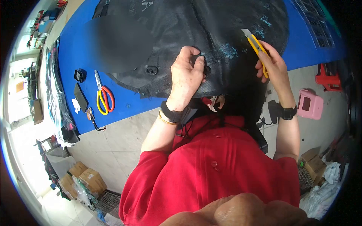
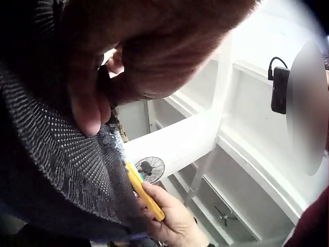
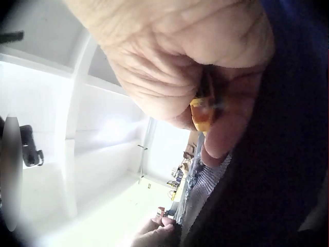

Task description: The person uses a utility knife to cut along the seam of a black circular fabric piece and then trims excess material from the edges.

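Observation:
A large piece of black fabric (image 1: 169,28), with a strap buckle and bits of pale blue thread on it, spreads across the blue table (image 1: 126,111). My left hand (image 1: 185,77) pinches the fabric near its front edge, thumb and fingers curled in. In the left wrist view, mesh-textured fabric (image 2: 67,139) lies right under those fingertips. My right hand (image 1: 277,69) grips a yellow utility knife (image 1: 256,47) over the right part of the fabric. Its blade (image 1: 245,32) is out and points away from me. The right wrist view shows only the knife's yellow end (image 3: 201,116) between the fingers.
On the table's left lie scissors (image 1: 104,101) with red and yellow handles, a flat black piece (image 1: 80,96) and a small black object (image 1: 79,75). A pink stool (image 1: 316,112) and a red stool (image 1: 327,80) stand right. Cardboard boxes (image 1: 92,180) sit lower left.

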Demonstrator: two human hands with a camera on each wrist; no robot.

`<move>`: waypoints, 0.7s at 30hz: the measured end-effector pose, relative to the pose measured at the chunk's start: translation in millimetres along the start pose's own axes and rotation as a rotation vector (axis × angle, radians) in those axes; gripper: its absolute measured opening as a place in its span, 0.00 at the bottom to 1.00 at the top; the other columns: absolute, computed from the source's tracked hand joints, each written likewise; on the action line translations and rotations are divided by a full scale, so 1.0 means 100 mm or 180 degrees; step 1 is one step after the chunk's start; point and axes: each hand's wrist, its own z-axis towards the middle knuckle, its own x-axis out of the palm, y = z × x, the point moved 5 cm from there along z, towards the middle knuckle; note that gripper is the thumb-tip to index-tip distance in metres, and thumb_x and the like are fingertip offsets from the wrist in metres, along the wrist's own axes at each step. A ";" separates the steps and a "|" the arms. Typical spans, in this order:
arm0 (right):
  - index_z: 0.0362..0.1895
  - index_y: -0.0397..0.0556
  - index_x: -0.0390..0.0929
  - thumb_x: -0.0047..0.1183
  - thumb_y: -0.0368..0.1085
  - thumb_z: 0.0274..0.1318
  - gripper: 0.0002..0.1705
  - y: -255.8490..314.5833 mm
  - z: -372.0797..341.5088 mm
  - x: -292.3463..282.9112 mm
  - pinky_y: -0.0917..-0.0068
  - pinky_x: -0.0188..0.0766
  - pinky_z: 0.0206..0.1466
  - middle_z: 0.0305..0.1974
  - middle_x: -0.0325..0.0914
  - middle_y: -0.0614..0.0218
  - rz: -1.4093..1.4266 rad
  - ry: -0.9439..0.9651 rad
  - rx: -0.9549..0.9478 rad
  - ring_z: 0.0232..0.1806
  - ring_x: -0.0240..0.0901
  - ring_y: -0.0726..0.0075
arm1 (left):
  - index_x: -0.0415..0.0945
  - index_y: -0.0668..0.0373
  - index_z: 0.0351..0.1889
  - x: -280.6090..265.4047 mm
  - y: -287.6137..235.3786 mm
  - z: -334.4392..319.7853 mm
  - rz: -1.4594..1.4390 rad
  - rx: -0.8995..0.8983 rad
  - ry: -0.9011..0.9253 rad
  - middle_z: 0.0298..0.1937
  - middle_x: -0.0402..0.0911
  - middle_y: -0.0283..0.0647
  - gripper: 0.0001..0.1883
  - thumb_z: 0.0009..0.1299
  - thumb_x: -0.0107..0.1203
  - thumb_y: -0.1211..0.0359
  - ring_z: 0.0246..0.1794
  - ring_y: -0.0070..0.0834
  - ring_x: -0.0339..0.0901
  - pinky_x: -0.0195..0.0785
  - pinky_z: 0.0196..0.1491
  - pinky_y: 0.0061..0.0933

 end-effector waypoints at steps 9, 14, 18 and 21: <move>0.78 0.64 0.74 0.56 0.41 0.79 0.27 0.23 -0.39 0.31 0.85 0.73 0.27 0.37 0.83 0.75 -0.0018 0.0221 -0.0464 0.28 0.75 0.86 | 0.70 0.63 0.48 -0.02 -0.02 -0.01 -0.0065 -0.0099 -0.0145 0.34 0.80 0.39 0.07 0.80 0.58 0.74 0.20 0.22 0.81 0.78 0.21 0.25; 0.72 0.51 0.77 0.59 0.29 0.72 0.26 0.37 -0.49 0.68 0.68 0.83 0.55 0.60 0.86 0.57 -0.0655 0.0626 -0.1454 0.56 0.86 0.61 | 0.67 0.63 0.45 -0.03 -0.04 -0.01 0.0034 -0.0063 -0.0153 0.31 0.80 0.41 0.07 0.81 0.55 0.74 0.20 0.25 0.83 0.78 0.21 0.26; 0.71 0.49 0.78 0.60 0.27 0.69 0.26 0.38 -0.45 0.81 0.62 0.83 0.62 0.63 0.84 0.51 -0.0810 0.0606 -0.1857 0.62 0.85 0.49 | 0.67 0.63 0.46 -0.03 -0.05 -0.02 0.0063 -0.0042 -0.0163 0.31 0.80 0.42 0.07 0.81 0.55 0.74 0.20 0.25 0.84 0.78 0.21 0.27; 0.70 0.49 0.78 0.61 0.28 0.69 0.26 0.39 -0.42 0.85 0.61 0.84 0.60 0.62 0.85 0.51 -0.0837 0.0591 -0.1866 0.60 0.86 0.47 | 0.66 0.63 0.46 -0.04 -0.03 -0.02 0.0057 -0.0013 -0.0173 0.31 0.80 0.42 0.07 0.81 0.54 0.73 0.20 0.26 0.84 0.79 0.21 0.28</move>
